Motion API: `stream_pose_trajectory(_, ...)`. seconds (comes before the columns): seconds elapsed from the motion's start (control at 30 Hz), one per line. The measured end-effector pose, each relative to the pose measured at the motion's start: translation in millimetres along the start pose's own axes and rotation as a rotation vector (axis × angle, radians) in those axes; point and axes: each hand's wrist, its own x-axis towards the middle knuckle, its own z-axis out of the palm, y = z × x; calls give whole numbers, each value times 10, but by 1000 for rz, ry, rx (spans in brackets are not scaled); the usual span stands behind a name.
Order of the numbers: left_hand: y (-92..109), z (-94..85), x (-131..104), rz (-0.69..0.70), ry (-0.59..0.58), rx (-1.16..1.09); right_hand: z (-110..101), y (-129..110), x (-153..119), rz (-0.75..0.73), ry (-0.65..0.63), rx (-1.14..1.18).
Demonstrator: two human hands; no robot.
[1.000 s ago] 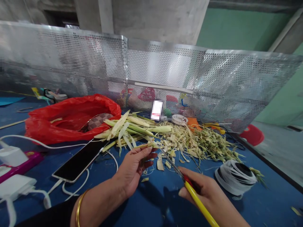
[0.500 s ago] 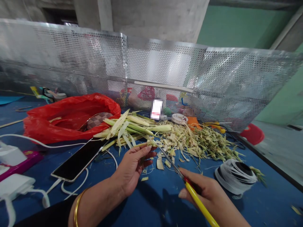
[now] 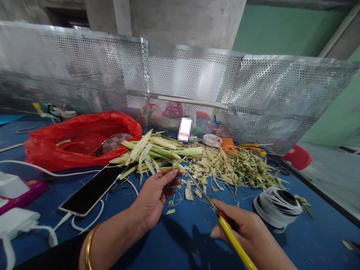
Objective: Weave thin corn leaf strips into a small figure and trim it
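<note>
My left hand [image 3: 157, 195], with a gold bangle at the wrist, pinches a small pale piece of corn husk [image 3: 177, 166] between thumb and fingertips. In my right hand [image 3: 239, 225] is a yellow-handled tool [image 3: 234, 240] with a red collar and a long thin metal shaft. Its far end reaches the husk piece at my left fingertips; whether it touches cannot be made out. Just beyond lie long pale-green corn husks [image 3: 157, 148]. To their right spreads a heap of husk scraps [image 3: 219, 165] and dry greenish plant bits [image 3: 250, 168].
A red plastic bag [image 3: 70, 153] with a checked pouch [image 3: 115, 144] is at left. A phone [image 3: 90, 193], white cables and chargers [image 3: 19, 221] lie before it. At right stands a spool of white ribbon [image 3: 277, 208]. A perforated metal screen [image 3: 180, 78] borders the blue table [image 3: 174, 243].
The view has shifted very slightly. Both hands keep nearly the same pose, with the husk piece and the yellow-handled tool still held.
</note>
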Motion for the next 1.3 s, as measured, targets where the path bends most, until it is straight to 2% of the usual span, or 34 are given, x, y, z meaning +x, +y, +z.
stream_pose_trajectory(0.1,11,-7,11,20,9,54,12,10,-16,107,101,53)
stream_pose_trajectory(0.2,33,-25,33,89,-31,207,-28,-5,-36,172,155,47)
stream_pose_trajectory(0.43,159,-54,77,275,-215,637,-183,-82,-67,62,78,-59)
stream_pose_trajectory(0.63,147,-27,44,301,-245,737,-131,-81,-37,20,81,-339)
stream_pose_trajectory(0.8,116,-13,16,283,-282,848,-77,-20,-33,-25,67,-454)
stream_pose_trajectory(1.03,109,-43,14,311,-362,974,-73,2,-38,-29,31,-471)
stream_pose_trajectory(1.3,95,-49,24,319,-381,987,-100,-12,-58,-42,7,-422)
